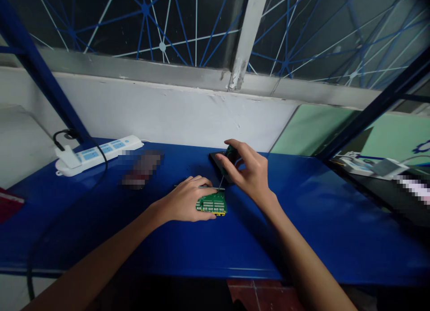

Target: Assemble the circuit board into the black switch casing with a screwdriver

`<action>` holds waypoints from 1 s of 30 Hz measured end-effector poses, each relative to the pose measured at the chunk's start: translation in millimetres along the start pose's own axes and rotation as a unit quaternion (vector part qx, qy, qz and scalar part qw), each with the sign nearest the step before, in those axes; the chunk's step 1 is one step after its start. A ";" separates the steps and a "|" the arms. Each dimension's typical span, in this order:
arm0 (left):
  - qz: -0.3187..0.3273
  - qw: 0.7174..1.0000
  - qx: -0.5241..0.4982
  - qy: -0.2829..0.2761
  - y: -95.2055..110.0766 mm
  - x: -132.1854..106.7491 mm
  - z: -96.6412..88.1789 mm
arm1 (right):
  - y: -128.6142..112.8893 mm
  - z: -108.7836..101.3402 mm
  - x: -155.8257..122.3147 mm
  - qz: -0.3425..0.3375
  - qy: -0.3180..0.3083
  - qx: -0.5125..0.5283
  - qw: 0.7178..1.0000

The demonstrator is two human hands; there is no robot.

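- The left hand [186,201] lies low on the blue table [322,221]. Its fingers are curled over the left side of a small green circuit board [212,204], clamping it flat against the surface.
- The circuit board sits near the middle of the table, between the two hands. Its right half is uncovered and shows rows of pale contacts, with a yellowish strip along its near edge.
- The right hand [250,174] is raised just behind and to the right of the board. Its thumb and fingers are pinched around the dark green handle of a screwdriver [231,155].
- The screwdriver stands nearly upright, tilted slightly. Its thin shaft runs down to the far edge of the board, but the exact spot where the tip meets it is too small to tell.
- A thin rod [181,185] lies on the table just behind the left hand's knuckles.
- A dark flat object [215,161] rests on the table behind the right hand, partly hidden by it.
- A white power strip [107,149] lies at the far left of the table. A white plug [67,158] is seated in it, and a black cable [101,167] loops off over the front edge.
- A white wall [168,109] rises behind the table.
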State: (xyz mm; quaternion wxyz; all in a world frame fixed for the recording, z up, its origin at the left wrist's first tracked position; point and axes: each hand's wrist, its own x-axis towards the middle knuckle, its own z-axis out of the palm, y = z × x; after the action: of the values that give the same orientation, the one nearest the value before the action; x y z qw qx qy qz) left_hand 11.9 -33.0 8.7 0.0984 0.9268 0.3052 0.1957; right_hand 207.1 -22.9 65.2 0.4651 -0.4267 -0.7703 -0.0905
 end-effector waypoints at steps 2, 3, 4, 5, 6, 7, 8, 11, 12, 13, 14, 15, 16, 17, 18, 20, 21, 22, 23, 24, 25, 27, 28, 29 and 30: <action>0.000 1.000 0.000 -0.001 0.0 -0.2 -0.6 | -0.5 -1.0 0.1 0.007 0.002 0.003 1.000; 0.001 1.000 0.000 -0.002 0.0 -0.2 -0.9 | -0.4 -1.3 0.2 0.011 0.004 0.007 1.000; 0.001 1.000 -0.002 -0.003 0.1 -0.1 -1.1 | 0.0 -1.3 0.3 0.015 0.007 0.011 1.000; 0.001 1.000 -0.004 -0.003 0.3 0.0 -1.3 | 0.4 -1.2 0.5 0.017 0.010 0.014 1.000; 0.001 1.000 -0.006 -0.003 0.4 0.1 -1.3 | 0.8 -1.1 0.7 0.017 0.012 0.015 1.000; 0.001 1.000 -0.008 -0.002 0.6 0.3 -1.2 | 1.1 -0.9 1.0 0.017 0.013 0.014 1.000; 0.000 1.000 -0.008 -0.002 0.7 0.5 -1.1 | 1.3 -0.8 1.3 0.016 0.014 0.011 1.000; -0.001 1.000 -0.007 0.001 1.2 0.8 -0.7 | 1.0 -0.4 1.9 0.012 0.008 0.001 1.000; 0.000 1.000 -0.006 0.000 1.4 0.8 -0.7 | 0.9 -0.1 1.9 0.013 0.005 0.002 1.000; 0.000 1.000 -0.006 -0.001 1.5 0.8 -0.9 | 1.1 0.3 1.9 0.014 0.002 0.007 1.000; 0.000 1.000 -0.005 -0.002 1.6 0.7 -1.0 | 1.5 0.8 1.8 0.016 0.002 0.013 1.000; -0.001 1.000 -0.005 -0.002 1.7 0.6 -1.2 | 2.1 1.4 1.7 0.018 0.004 0.020 1.000; -0.001 1.000 -0.004 -0.002 1.6 0.5 -1.3 | 2.6 1.9 1.6 0.018 0.008 0.026 0.999; -0.002 1.000 -0.004 -0.001 1.5 0.4 -1.3 | 3.1 2.3 1.5 0.018 0.011 0.028 0.999; -0.002 1.000 -0.004 0.000 1.3 0.3 -1.3 | 3.5 2.6 1.5 0.017 0.014 0.027 0.999; -0.001 1.000 -0.007 0.002 0.8 0.3 -0.9 | 3.2 2.3 1.6 0.016 0.015 0.016 1.000; 0.000 1.000 -0.009 0.003 0.7 0.3 -0.7 | 2.7 1.9 1.7 0.018 0.010 0.008 1.000; 0.001 1.000 -0.010 0.004 0.6 0.4 -0.5 | 2.1 1.3 1.8 0.021 0.005 0.002 1.000; 0.001 1.000 -0.009 0.003 0.5 0.5 -0.4 | 1.5 0.8 2.0 0.024 -0.001 -0.001 1.000; 0.002 1.000 -0.008 0.003 0.5 0.6 -0.3 | 1.1 0.3 2.2 0.028 -0.007 0.000 1.000; 0.003 1.000 -0.006 0.003 0.5 0.7 -0.3 | 1.1 0.0 2.4 0.031 -0.011 0.003 0.999; 0.003 1.000 -0.006 0.002 0.3 0.8 -0.1 | 2.4 0.0 2.8 0.037 -0.016 0.013 0.999; 0.003 1.000 -0.007 0.003 0.1 0.7 -0.1 | 3.7 0.3 2.9 0.039 -0.017 0.015 0.999; 0.003 1.000 -0.009 0.004 -0.1 0.6 0.0 | 5.1 0.7 2.9 0.041 -0.016 0.015 0.999; 0.003 1.000 -0.010 0.005 -0.4 0.5 0.1 | 6.6 1.1 2.9 0.043 -0.014 0.012 0.999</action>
State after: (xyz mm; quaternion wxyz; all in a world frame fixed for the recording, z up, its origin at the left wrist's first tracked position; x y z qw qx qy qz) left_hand 12.1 -32.4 8.6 0.1054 0.9257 0.3007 0.2040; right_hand 210.7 -16.6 65.2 0.4628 -0.4549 -0.7589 -0.0549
